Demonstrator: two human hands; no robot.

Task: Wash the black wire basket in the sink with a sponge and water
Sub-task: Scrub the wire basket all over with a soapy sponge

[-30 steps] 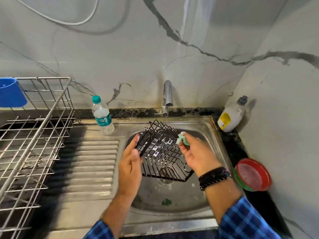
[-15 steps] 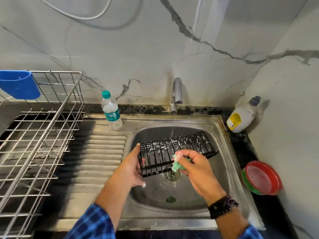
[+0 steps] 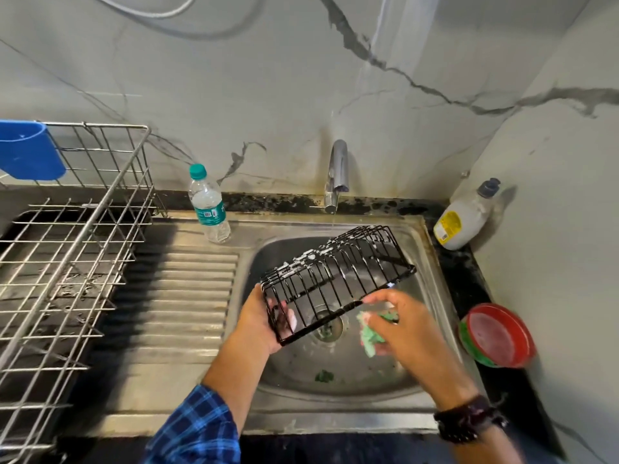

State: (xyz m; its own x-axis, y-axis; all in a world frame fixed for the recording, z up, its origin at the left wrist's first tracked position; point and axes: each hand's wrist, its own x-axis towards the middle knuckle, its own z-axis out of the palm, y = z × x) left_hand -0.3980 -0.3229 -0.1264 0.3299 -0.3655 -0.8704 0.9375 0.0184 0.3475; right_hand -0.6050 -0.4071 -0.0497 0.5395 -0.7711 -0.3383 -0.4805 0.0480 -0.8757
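**Soapy one-handed hold above a wet basin**

Working over the steel sink (image 3: 424, 231), beneath a thin trickle from the tap (image 3: 336, 169). Holding the black wire basket (image 3: 338, 276) lifted clear of the basin floor, above the drain (image 3: 330, 327), by one end only.

Likely to slip: wet, sudsy wire gripped at a single short end by the left hand (image 3: 258, 324), fingers curled round the end wires. Could swing down or drop and clatter into the basin if scrubbed hard at the far, unsupported end. Right hand (image 3: 405, 329) just below the near long edge, fingers clenched round a crumpled green sponge (image 3: 370, 334); too blurred to tell whether touching the rim. May snag and tear on the wires, judging by the green scrap (image 3: 324, 376) lying in the basin, perhaps a torn bit; enough of that could block the drain. May also leave suds behind under so weak a stream.

Seemingly upturned: open side down and toward the camera, base up with foam along it. Running with the long axis from near left to far right, near end low in the left hand, far end raised toward the tap.
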